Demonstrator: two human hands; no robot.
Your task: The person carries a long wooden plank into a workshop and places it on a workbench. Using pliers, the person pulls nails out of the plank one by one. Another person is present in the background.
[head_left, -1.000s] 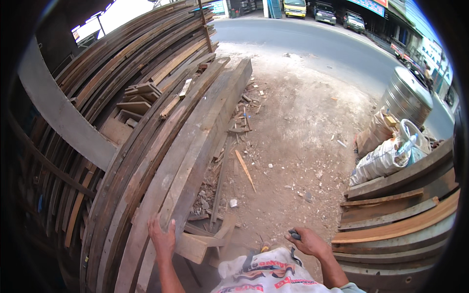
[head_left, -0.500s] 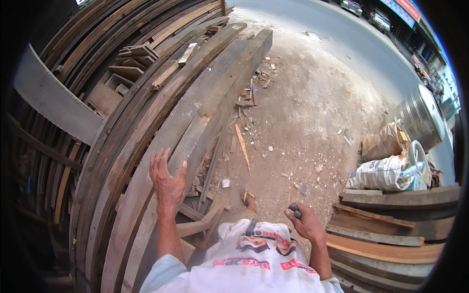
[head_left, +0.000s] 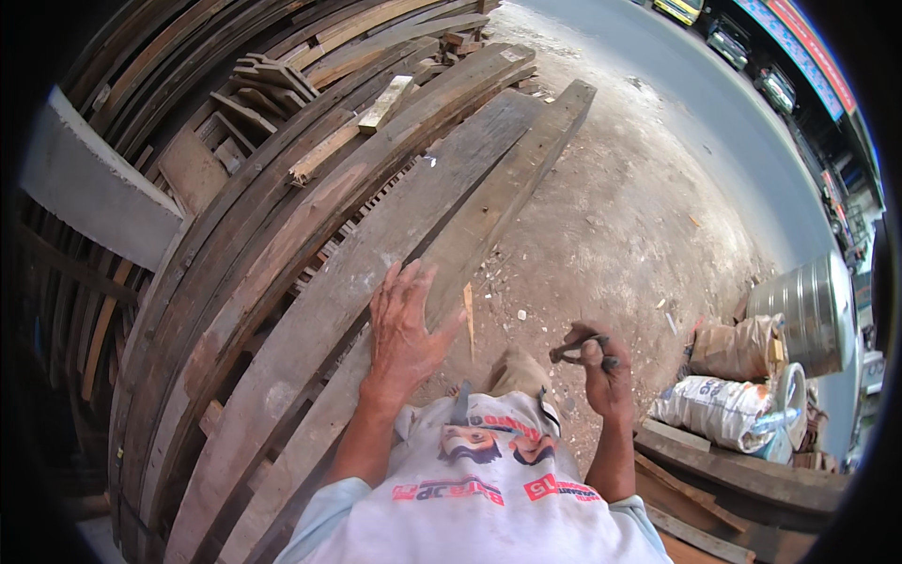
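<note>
My left hand [head_left: 406, 324] is open, fingers spread, over the outermost long grey beam [head_left: 503, 202] of the stack on the left. Whether its palm presses on the wood, I cannot tell. A dark gap separates this beam from the wide weathered plank [head_left: 376, 235] beside it. Over the ground to the right, my right hand [head_left: 606, 381] is closed around a small dark metal tool [head_left: 567, 353] that looks like pliers or pincers. Its fingers partly hide the tool.
More long boards [head_left: 235, 273] are piled at the left, with short offcuts [head_left: 272, 85] among them. At right stand a metal drum [head_left: 803, 310], a white sack [head_left: 719, 411] and a brown sack [head_left: 738, 348] near stacked planks [head_left: 742, 470]. Wood scraps litter the dirt; vehicles [head_left: 728, 42] stand across the road.
My left hand has moved right with the outer beam, which now lies apart from the wide plank. My right hand has risen and turned, showing more of the tool. The view has shifted.
</note>
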